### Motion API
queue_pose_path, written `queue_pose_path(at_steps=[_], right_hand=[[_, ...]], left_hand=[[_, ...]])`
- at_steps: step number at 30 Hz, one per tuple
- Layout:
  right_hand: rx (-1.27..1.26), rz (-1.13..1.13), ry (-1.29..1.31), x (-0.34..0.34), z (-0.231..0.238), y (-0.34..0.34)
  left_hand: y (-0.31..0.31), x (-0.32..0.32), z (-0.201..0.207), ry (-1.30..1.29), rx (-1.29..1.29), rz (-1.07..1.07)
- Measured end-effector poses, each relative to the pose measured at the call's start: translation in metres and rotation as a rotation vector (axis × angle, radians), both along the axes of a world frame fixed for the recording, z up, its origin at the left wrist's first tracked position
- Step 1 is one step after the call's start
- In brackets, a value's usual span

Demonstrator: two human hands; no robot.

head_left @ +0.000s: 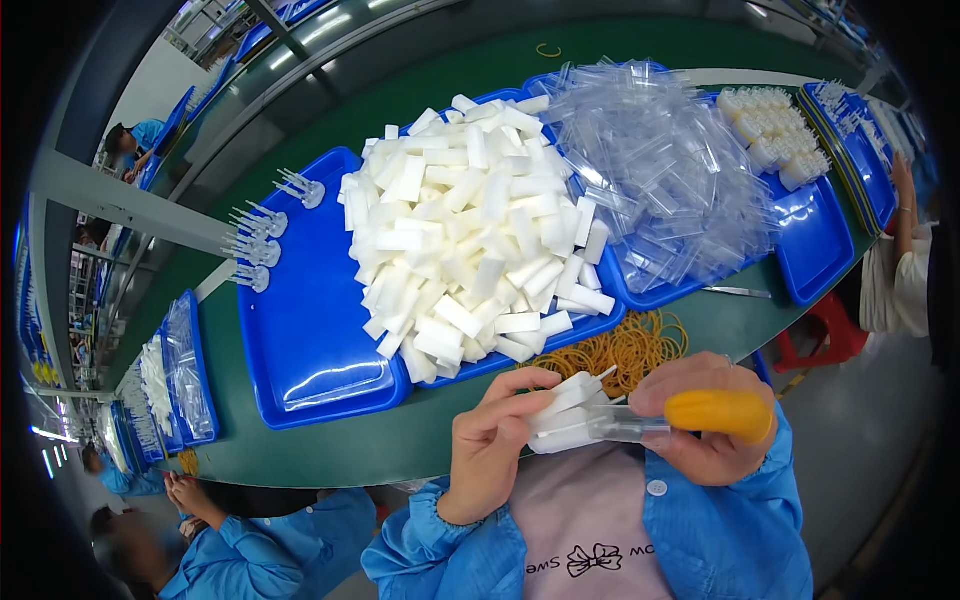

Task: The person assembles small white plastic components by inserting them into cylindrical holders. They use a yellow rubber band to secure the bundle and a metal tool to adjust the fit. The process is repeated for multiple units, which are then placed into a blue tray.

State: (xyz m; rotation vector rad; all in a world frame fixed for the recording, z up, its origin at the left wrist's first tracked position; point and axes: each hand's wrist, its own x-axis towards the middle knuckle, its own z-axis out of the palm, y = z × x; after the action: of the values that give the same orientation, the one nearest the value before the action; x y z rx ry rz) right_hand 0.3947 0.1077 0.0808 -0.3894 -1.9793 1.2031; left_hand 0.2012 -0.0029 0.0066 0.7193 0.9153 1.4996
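My left hand is closed on a bundle of white foam blocks with a thin white stem sticking out. My right hand wears a yellow finger cot on one digit. Between its fingers is a clear plastic sleeve, whose left end meets the white bundle. Whether the sleeve's end goes over the blocks or only lies against them, I cannot tell. Just beyond both hands lies a heap of tan rubber bands on the green table.
White foam blocks fill a blue tray, flanked by a blue tray with white pronged parts at its edge. Clear sleeves pile up to the right, near tweezers and a stack of white parts. A co-worker sits left.
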Motion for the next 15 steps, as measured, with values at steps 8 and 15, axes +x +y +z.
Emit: queue_pose_path(at_steps=[8,15], right_hand=[[0.141,0.043,0.025,-0.001,-0.007,-0.005],[0.013,-0.117,-0.011,-0.001,-0.007,-0.020]], left_hand=[[-0.001,-0.002,0.014,0.113,0.106,0.004],[0.000,0.001,0.017,0.286,0.150,0.116]])
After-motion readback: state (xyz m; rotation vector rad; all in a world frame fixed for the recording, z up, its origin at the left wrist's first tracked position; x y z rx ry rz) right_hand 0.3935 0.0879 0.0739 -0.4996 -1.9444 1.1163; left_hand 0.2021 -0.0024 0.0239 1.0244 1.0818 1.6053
